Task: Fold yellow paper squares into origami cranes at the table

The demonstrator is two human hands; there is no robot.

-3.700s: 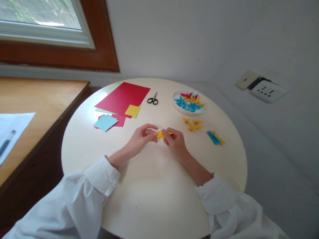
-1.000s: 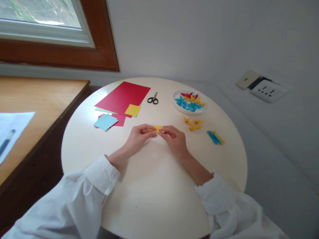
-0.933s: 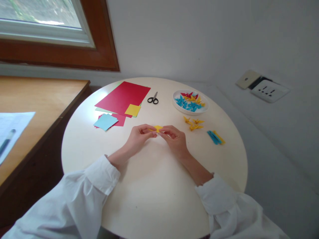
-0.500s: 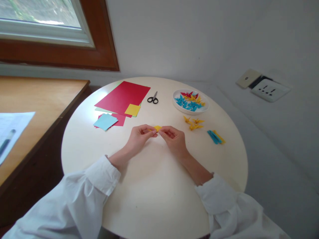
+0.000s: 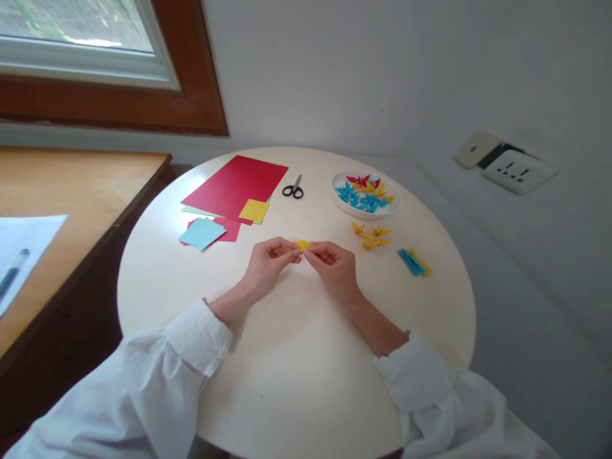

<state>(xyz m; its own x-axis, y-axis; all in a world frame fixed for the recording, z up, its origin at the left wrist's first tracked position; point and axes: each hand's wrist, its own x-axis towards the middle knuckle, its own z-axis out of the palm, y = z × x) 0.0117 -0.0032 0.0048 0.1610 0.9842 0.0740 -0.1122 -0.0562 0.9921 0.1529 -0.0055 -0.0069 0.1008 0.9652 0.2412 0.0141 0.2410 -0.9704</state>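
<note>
Over the middle of the round white table, a small folded piece of yellow paper is pinched from both sides. My left hand is closed on its left edge, thumb and fingertips together. Opposite it, my right hand grips the right edge the same way. The fingertips nearly meet and cover much of the paper, so its exact fold is hidden. Several yellow paper cranes lie to the right of my right hand. Beyond them are narrow folded blue and yellow paper strips.
A white round dish holds red, yellow and blue paper cranes. Black-handled scissors lie at the back. Large red sheets, a yellow square and light blue squares sit at the left. A wooden desk stands beside the table.
Both hands stay in almost the same place. Slightly more of the yellow paper shows between the fingertips now.
</note>
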